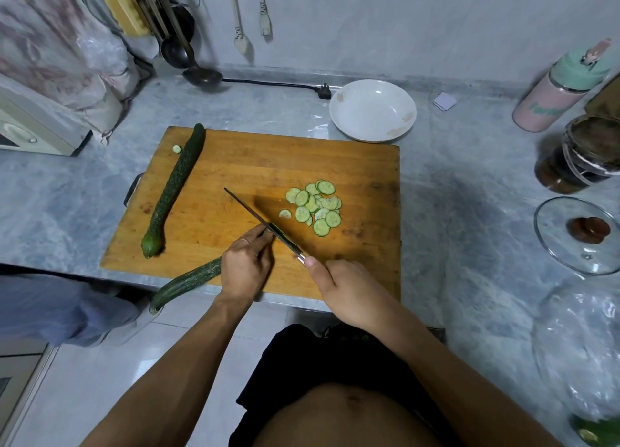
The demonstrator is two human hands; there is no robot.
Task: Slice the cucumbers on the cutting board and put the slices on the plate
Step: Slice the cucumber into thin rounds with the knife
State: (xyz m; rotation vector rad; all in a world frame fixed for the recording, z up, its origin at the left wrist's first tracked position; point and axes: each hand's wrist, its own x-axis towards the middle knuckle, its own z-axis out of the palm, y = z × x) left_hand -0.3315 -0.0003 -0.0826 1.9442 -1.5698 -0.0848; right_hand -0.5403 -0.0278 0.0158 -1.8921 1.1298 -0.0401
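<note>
A cucumber (188, 280), dark and ridged, is held at the near edge of the wooden cutting board (235, 164) by the left hand (246, 267), fingers curled round it. A knife (255, 216) is gripped by the right hand (349, 294). Thin round slices (315, 206) are heaped mid-board; a second bumpy cucumber (174, 188) lies left. A white plate (372, 111) is set beyond on the grey marbled bench (469, 195).

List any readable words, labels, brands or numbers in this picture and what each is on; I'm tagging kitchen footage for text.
Pink and mint bottle: teal lettering on its side, too blurred and cut off to read.
Small paper slip on the counter: no legible print.
Appliance at left: dial only, no readable marks.
Plate, cutting board, knife: no text.
</note>
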